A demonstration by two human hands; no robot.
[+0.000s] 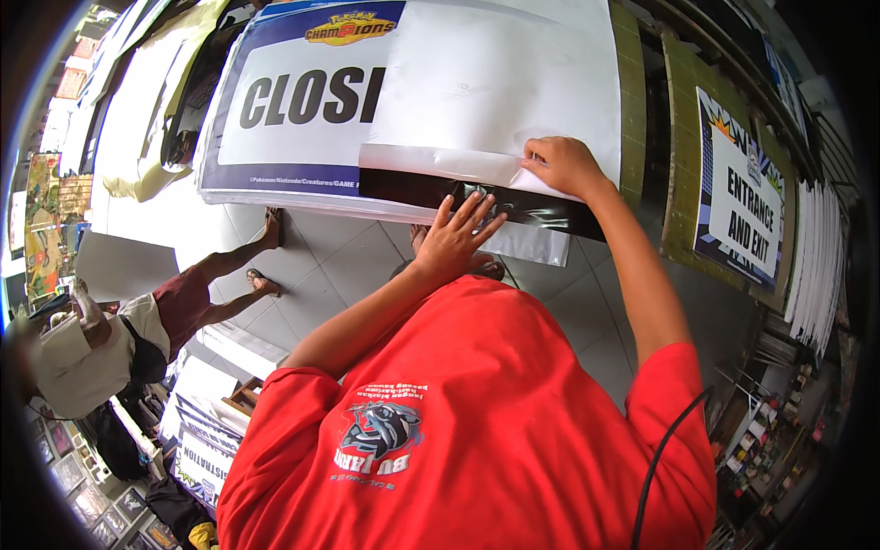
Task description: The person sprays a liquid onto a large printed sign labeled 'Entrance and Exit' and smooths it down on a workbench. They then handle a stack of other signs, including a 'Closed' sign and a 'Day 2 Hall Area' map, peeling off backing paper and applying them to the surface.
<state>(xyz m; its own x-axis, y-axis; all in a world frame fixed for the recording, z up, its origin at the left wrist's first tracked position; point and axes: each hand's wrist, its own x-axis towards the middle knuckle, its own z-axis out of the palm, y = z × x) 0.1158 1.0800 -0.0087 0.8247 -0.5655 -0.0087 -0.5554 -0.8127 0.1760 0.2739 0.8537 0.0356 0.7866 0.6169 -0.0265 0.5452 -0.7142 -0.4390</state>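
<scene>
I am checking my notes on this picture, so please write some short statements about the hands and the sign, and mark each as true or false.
1. The left hand lies flat with spread fingers on the black strip. True.
2. The right hand holds a pair of scissors. False: it pinches the edge of the white sheet, with no tool.
3. The white sheet covers part of the sign. True.
4. The person wears a blue shirt. False: the shirt is red.
5. Another person is at the left. True.
</scene>
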